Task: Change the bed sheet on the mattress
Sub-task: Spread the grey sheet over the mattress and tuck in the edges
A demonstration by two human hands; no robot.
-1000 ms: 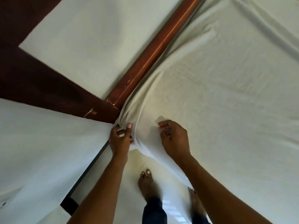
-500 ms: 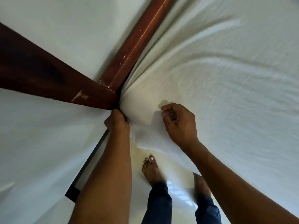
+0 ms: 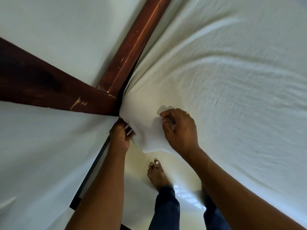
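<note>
A white bed sheet (image 3: 224,83) covers the mattress on the right, with creases fanning out from the near corner. That corner of the sheet (image 3: 146,131) hangs over the mattress edge beside the dark wooden headboard (image 3: 132,44). My left hand (image 3: 120,135) grips the corner's fabric just below the headboard's end, fingers curled into the cloth. My right hand (image 3: 180,130) pinches a fold of the sheet on the mattress corner, fingertips bunched together.
A dark wooden board (image 3: 41,87) runs left from the headboard's end. White walls (image 3: 49,155) fill the left side. A black strip (image 3: 94,165) borders the pale floor (image 3: 137,196), where my bare feet and dark trouser legs stand close to the bed.
My left hand went up under the headboard's end, then came back down slightly with the sheet corner. The view has closed in on the corner. My right hand keeps its pinch.
</note>
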